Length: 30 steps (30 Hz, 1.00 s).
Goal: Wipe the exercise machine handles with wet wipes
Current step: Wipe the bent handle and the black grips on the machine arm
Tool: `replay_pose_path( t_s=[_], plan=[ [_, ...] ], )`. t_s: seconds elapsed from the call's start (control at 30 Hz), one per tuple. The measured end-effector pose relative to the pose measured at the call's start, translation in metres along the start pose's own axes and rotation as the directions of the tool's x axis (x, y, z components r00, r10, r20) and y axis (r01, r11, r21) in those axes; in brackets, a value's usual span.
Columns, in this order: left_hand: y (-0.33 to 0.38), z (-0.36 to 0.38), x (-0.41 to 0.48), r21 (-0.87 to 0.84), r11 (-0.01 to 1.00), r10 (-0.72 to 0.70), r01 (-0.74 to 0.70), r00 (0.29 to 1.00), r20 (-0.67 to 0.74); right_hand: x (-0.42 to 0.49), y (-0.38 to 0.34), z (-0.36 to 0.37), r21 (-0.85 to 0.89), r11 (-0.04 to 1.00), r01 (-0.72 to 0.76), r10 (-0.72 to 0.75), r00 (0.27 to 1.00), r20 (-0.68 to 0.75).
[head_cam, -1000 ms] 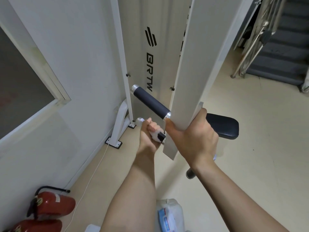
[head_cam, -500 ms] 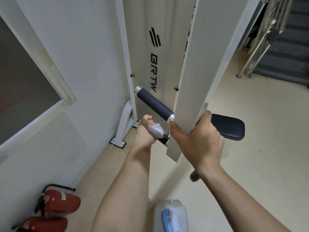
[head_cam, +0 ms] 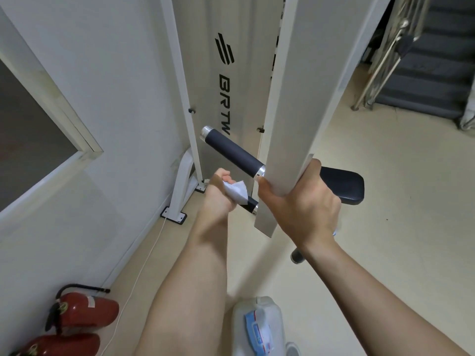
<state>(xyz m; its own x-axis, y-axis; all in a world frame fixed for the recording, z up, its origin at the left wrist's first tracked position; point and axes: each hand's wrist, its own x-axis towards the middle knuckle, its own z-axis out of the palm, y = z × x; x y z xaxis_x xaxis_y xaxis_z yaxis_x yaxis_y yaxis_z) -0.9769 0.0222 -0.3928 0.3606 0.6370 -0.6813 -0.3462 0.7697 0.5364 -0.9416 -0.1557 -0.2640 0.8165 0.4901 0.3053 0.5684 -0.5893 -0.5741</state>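
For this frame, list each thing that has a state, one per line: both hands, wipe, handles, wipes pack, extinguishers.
Left hand: closed around the lower handle with the wipe.
Right hand: gripping the white arm.
Wet wipe: crumpled, pressed on the lower handle.
Lower handle: mostly covered.
Upper handle: bare, untouched.
Wipes pack: on the floor; lid unclear.
Fire extinguishers: lying on the floor.

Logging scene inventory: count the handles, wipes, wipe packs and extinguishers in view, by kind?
Dark handles: 3, upper handle, lower handle under the left hand, one below the right hand
Wet wipe: 1
Wipe pack: 1
Red extinguishers: 2
Total: 7
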Motion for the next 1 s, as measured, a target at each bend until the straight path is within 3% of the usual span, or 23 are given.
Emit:
replay_pose_path(
  t_s=[0.07, 0.1, 0.2, 0.3, 0.4, 0.47, 0.53, 0.63, 0.73, 0.9, 1.0],
  plan=[
    [-0.016, -0.002, -0.002, 0.012, 1.0, 0.015, -0.016, 0.996, 0.091, 0.002, -0.003, 0.002, 0.006, 1.0, -0.009, 0.009, 1.0, 0.005],
    [-0.029, -0.001, -0.009, 0.123, 0.992, 0.01, -0.025, 0.992, 0.123, 0.005, -0.004, 0.003, 0.003, 1.0, -0.009, 0.009, 1.0, 0.008],
    [-0.061, -0.003, -0.01, 0.203, 0.978, -0.107, 0.054, 0.959, 0.264, 0.009, -0.004, 0.004, -0.018, 1.0, 0.011, -0.01, 1.0, 0.01],
    [-0.03, 0.004, -0.016, 0.181, 0.982, -0.071, 0.045, 0.988, 0.136, 0.009, -0.003, 0.004, -0.02, 1.0, 0.021, -0.021, 1.0, 0.008],
    [0.003, 0.005, 0.003, -0.002, 1.0, -0.014, 0.014, 1.0, 0.016, 0.006, -0.003, 0.004, -0.023, 0.999, 0.032, -0.032, 0.999, 0.003],
    [-0.001, 0.007, -0.003, 0.06, 0.996, 0.062, -0.06, 0.997, -0.042, 0.007, -0.005, 0.005, -0.023, 0.999, 0.022, -0.022, 1.0, -0.005],
    [-0.024, 0.008, -0.002, 0.247, 0.966, 0.074, -0.073, 0.997, 0.006, 0.011, -0.004, 0.006, -0.036, 0.999, 0.009, -0.01, 1.0, -0.01],
    [-0.073, -0.003, 0.033, 0.31, 0.951, -0.078, -0.005, 0.964, 0.255, 0.013, 0.001, 0.004, -0.049, 0.999, -0.005, 0.005, 1.0, -0.003],
    [-0.053, 0.008, -0.012, 0.287, 0.957, -0.098, 0.035, 0.974, 0.206, 0.012, 0.006, 0.003, -0.06, 0.998, -0.004, 0.003, 1.0, -0.007],
    [-0.001, 0.014, -0.012, -0.007, 0.998, -0.057, 0.057, 0.998, -0.017, 0.009, 0.005, 0.005, -0.062, 0.998, 0.006, -0.006, 1.0, 0.002],
    [-0.006, 0.016, -0.024, 0.012, 0.998, -0.053, 0.054, 0.996, -0.07, 0.007, 0.001, 0.007, -0.056, 0.998, -0.006, 0.005, 1.0, -0.017]
  ],
)
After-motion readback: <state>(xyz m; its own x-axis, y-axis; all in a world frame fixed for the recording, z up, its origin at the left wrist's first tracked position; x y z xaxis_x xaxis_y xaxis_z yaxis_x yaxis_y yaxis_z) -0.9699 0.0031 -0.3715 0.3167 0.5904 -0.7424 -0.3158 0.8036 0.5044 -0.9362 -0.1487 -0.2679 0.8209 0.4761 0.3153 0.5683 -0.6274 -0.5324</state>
